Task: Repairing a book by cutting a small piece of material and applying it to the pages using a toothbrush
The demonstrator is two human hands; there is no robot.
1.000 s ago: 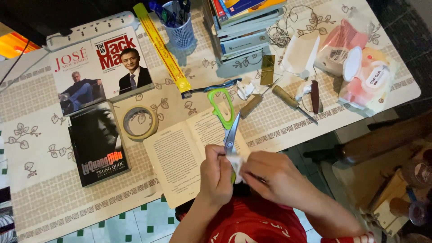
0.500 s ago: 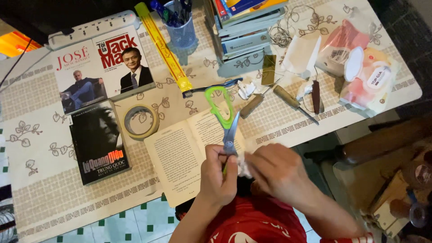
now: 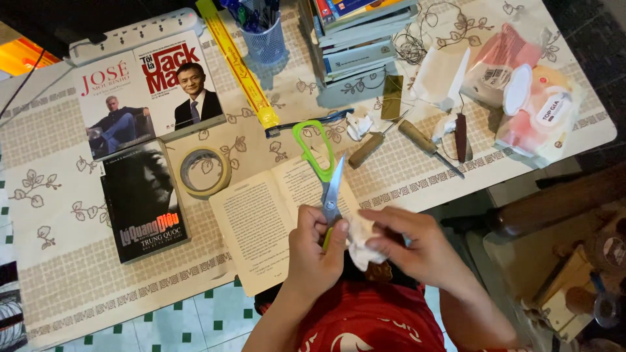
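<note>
Close to the body, the left hand (image 3: 316, 244) is closed around the scissors (image 3: 324, 176) at the pivot. The right hand (image 3: 417, 244) pinches a white tissue (image 3: 360, 240) just beside it, touching the lower blade. The scissors' long axis runs away from the person: blades near the fingers, green handles farther out, over the open book (image 3: 261, 218) on the table (image 3: 65, 274).

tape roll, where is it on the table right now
In the head view the tape roll lies flat left of centre, between the black book and the open book.
</note>
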